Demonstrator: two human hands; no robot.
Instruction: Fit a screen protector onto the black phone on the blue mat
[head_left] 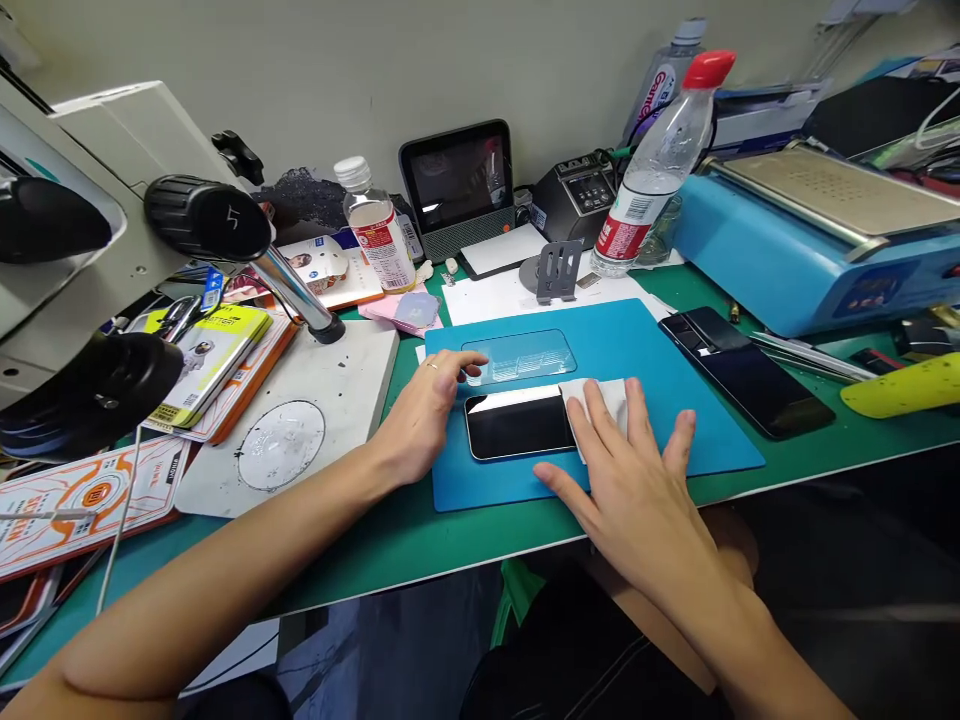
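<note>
Pressing with the right hand, spread flat, on a white cloth over the right end of a black-screened smartphone; holding the left hand apart from it, loosely curled at the left end, impossible to tell whether gripping. Lying face up on a blue mat over green worktop. Could slide under one-sided pressure if unbraced; could be scratched by any grit beneath the cloth. Just beyond, noted a clear screen protector: could be shifted by stray left fingertips. Farther right, noted a second smartphone: could be knocked by a wide sweep.
</note>
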